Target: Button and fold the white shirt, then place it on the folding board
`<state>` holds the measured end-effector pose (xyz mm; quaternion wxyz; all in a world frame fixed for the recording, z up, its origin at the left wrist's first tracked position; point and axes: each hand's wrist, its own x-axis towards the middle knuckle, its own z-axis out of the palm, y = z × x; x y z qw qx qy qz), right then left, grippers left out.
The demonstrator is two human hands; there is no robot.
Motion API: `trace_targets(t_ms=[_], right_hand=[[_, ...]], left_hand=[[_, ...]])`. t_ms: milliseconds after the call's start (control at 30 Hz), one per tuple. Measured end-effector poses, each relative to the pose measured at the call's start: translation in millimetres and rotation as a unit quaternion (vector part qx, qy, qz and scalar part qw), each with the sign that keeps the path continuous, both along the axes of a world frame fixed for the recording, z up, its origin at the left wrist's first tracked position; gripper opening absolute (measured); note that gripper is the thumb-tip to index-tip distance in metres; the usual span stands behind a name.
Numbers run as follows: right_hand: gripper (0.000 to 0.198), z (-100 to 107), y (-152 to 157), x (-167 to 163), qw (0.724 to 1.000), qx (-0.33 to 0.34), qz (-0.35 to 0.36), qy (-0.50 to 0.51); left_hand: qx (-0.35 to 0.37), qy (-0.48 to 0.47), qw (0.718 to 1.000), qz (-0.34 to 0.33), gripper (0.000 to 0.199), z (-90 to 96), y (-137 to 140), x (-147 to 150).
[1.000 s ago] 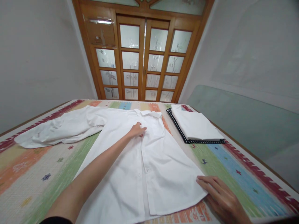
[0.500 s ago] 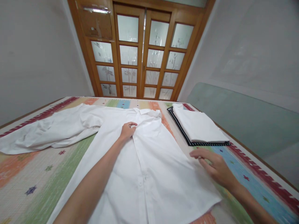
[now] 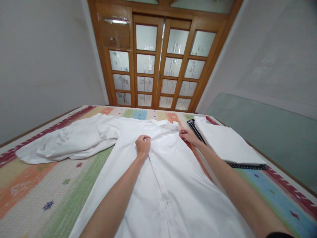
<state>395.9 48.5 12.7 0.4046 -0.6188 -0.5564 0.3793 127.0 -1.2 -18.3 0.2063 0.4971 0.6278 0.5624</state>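
Observation:
A white button-up shirt (image 3: 158, 172) lies spread over the patterned cloth, its collar pointing away from me. One sleeve stretches out to the left; on the right side no sleeve shows. My left hand (image 3: 143, 145) is closed on the shirt's front near the placket, below the collar, pinching the fabric. At the shirt's right shoulder edge, my right hand (image 3: 188, 136) has its fingers closed on the white fabric. The exact grip of its fingertips is partly hidden.
A folded stack of white cloth (image 3: 228, 142) rests at the right on a black item with white stripes (image 3: 247, 166). Beneath everything is a multicoloured patterned cloth (image 3: 56, 195). A pale green panel (image 3: 262, 129) stands along the right, and wooden glazed doors (image 3: 158, 66) are behind.
My right hand has moved away from me and left, from beside the shirt's lower right edge to its shoulder edge. My left hand keeps its pinch near the placket. The view has shifted slightly.

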Motion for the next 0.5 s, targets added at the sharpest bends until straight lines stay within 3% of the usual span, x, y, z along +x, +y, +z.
trace_targets(t_ms=[133,200,400,500], right_hand=[[0.030,-1.8,12.4,-7.3,0.996,0.019,0.084,0.004],[0.028,-2.2,14.6,-8.0,0.996,0.014,0.093,0.004],[0.016,-5.2,25.0,-8.4,0.998,0.036,0.001,-0.052],[0.010,-0.1,35.4,-4.4,0.987,0.058,-0.063,-0.139]], left_hand=[[0.016,0.018,1.000,-0.008,0.015,-0.5,0.7,0.1],[0.019,0.027,0.999,-0.015,0.015,-0.4,1.2,0.4],[0.032,0.037,0.999,-0.016,0.017,-0.1,0.8,1.6],[0.051,0.050,0.997,-0.020,0.019,-0.4,-0.8,2.3]])
